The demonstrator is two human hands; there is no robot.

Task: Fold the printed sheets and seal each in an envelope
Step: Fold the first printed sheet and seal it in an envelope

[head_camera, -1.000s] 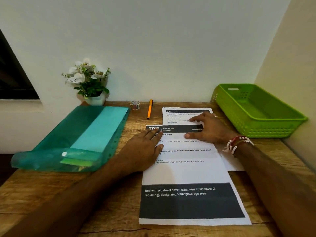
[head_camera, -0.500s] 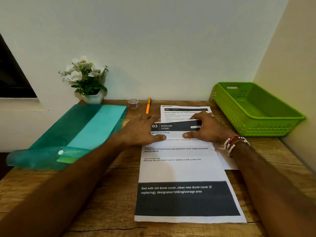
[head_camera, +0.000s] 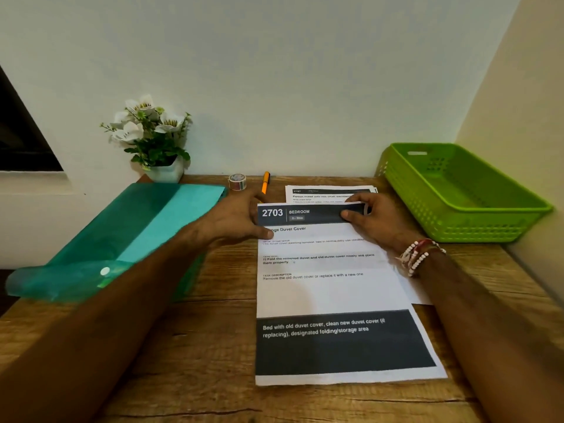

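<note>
While the teal folder (head_camera: pixel 146 227) lies at the left of the counter (head_camera: pixel 219 331), my left grip (head_camera: pixel 235 221) sits at the top-left corner of the printed sheet (head_camera: pixel 329 288), thumb on the paper; whether its fingers reach under, I cannot tell. The sheet lies mid-counter, overlapping a second sheet (head_camera: pixel 323 193). My right grip (head_camera: pixel 375 224) pinches its top edge, thumb on the dark header. A green basket (head_camera: pixel 488 227) stands right.

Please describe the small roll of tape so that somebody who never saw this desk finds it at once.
Look along the back edge of the brown wooden desk, where it meets the white wall. Between the white flower pot and the orange pen sits a small roll of clear tape. It is the only round, shiny thing there.
</note>
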